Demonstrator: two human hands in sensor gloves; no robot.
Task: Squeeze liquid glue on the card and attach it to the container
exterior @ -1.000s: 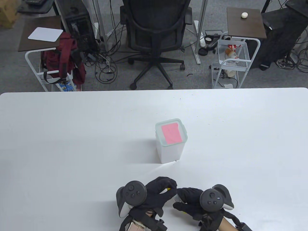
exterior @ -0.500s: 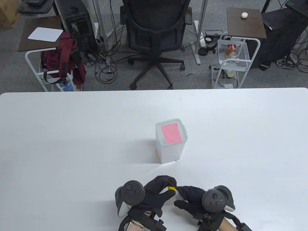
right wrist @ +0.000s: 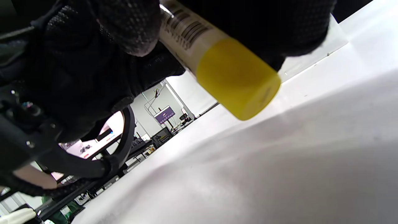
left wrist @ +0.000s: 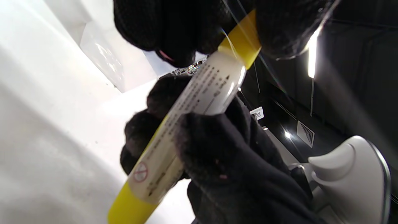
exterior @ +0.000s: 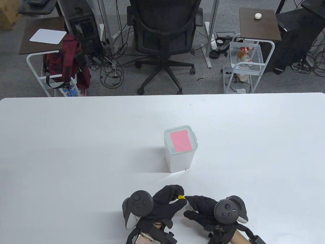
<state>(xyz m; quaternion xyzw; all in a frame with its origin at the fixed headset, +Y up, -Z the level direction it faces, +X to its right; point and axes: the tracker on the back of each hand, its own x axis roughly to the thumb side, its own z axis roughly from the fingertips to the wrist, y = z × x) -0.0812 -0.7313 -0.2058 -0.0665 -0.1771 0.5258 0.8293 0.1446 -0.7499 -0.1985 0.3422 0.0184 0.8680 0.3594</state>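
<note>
While the right hand (exterior: 203,209) grips the white glue tube (left wrist: 192,102) by its body, the left hand (exterior: 165,203) pinches its yellow cap (left wrist: 244,42) low over the worktop (exterior: 76,152). Its fine black print is unreadable (a red prohibition circle and a barcode show), and the pink card (exterior: 180,141) lies on the container (exterior: 179,158) beyond.

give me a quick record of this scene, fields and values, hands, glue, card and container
left hand: fingers pinch the yellow cap at one end of the glue tube
right hand: grips the glue tube around its white body
glue tube: held above the table between both hands, yellow at both ends
pink card: lies flat on the container's lid
container: upright, mid-table, beyond the hands, untouched
</note>
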